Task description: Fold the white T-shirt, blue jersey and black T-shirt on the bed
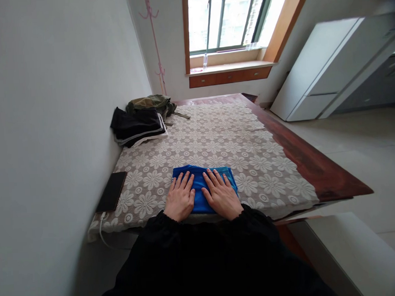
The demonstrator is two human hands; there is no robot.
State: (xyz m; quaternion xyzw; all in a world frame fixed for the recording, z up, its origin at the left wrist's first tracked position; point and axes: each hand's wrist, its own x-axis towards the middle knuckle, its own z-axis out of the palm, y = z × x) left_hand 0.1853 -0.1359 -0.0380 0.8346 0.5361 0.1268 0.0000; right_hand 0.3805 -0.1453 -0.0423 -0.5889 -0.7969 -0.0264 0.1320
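A folded blue cloth (200, 201) lies flat at the near edge of the table, with a lighter teal strip showing at its upper right. My left hand (180, 197) rests palm down on its left part, fingers spread. On the right part lies my right hand (221, 194), also palm down with its fingers apart. Both hands press on the cloth without gripping it, and they hide its left and right portions. A gap of blue fabric shows between them.
The table has a floral lace cover (213, 136). A black phone (112, 192) with a white cable lies at the left edge. Folded black clothing (138, 124) and an olive backpack (152, 104) sit at the back left, beside the wall. A white box-like surface (358, 245) stands at lower right.
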